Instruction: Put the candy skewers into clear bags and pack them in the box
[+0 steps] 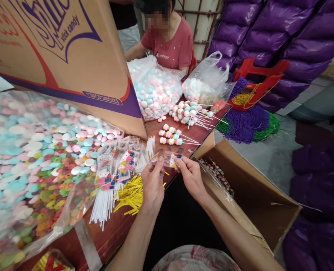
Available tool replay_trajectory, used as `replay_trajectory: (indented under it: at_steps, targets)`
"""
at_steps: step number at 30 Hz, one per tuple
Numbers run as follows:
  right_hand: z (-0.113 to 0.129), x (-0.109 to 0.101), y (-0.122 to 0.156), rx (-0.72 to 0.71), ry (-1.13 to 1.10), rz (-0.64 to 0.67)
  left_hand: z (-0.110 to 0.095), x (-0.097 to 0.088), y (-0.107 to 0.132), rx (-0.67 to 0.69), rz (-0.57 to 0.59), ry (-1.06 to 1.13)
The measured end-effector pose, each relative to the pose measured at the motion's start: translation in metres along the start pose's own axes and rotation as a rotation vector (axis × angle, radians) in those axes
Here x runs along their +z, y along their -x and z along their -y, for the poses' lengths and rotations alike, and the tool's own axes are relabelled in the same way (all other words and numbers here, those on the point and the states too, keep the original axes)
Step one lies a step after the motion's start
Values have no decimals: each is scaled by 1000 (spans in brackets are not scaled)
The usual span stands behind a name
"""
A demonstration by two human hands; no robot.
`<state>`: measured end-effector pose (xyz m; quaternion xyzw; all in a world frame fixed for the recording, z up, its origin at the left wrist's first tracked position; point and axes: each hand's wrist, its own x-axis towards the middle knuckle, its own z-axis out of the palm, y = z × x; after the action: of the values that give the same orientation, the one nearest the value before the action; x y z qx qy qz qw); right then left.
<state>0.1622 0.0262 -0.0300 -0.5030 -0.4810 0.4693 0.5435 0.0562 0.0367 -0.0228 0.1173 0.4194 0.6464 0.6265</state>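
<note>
Both of my hands hold a small clear printed wrapper bag [169,158] over the edge of the brown table [118,226]. My left hand [153,184] pinches its left end with fingers closed. My right hand [189,174] pinches its right end near the red and blue print. Just left of my hands lie a pile of similar printed wrapper bags [118,163], yellow twist ties [130,195] and white sticks [103,207]. Finished candy skewers [171,137] lie farther back on the table.
A big clear bag of pastel and ring candies [34,158] fills the left. A tilted cardboard box [67,56] stands behind it. An open carton [254,195] sits at right. Across the table a person in a red shirt [172,45] works beside candy bags [155,90]. Purple sacks [282,34] are stacked behind.
</note>
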Motion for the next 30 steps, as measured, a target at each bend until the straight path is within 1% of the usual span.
replay_trajectory:
  at_steps: [3,5,6,7,9,11,13,15,17,20,22,24,25,27,28,30]
  targets:
    - [1,2,-1,3,4,-20,8,-1,1,186,-63,-147]
    - [1,4,-3,16,-41,-36,10,-2,1,270,-105,-229]
    - [1,5,-5,26,-73,-44,9,-2,1,289,-114,-245]
    - [0,6,-6,39,-101,-52,7,-2,1,281,-109,-234]
    - [-2,6,-7,68,-114,-47,0,-2,0,202,-71,-148]
    - [-3,6,-8,86,-61,-16,-8,-1,-1,134,-53,-56]
    - [-3,3,-10,77,22,14,-14,1,-2,136,-84,-24]
    - [-2,-4,-16,19,131,2,-17,3,-4,176,-145,-18]
    - [-3,-14,-28,-102,330,-69,-19,3,-5,193,-189,7]
    - [-12,-35,-53,-320,792,-217,-22,1,-8,130,-208,76]
    - [-21,-46,-66,-394,1037,-232,-23,-3,-10,78,-213,119]
    - [-29,-52,-74,-423,1172,-193,-24,-7,-12,46,-218,152]
    - [-32,-53,-75,-433,1197,-168,-24,-9,-13,32,-217,161]
    - [-33,-53,-72,-441,1166,-145,-23,-12,-14,6,-225,165]
    - [-32,-52,-68,-435,1109,-148,-23,-13,-15,0,-230,165]
    - [-26,-52,-57,-393,908,-180,-23,-15,-16,2,-231,159]
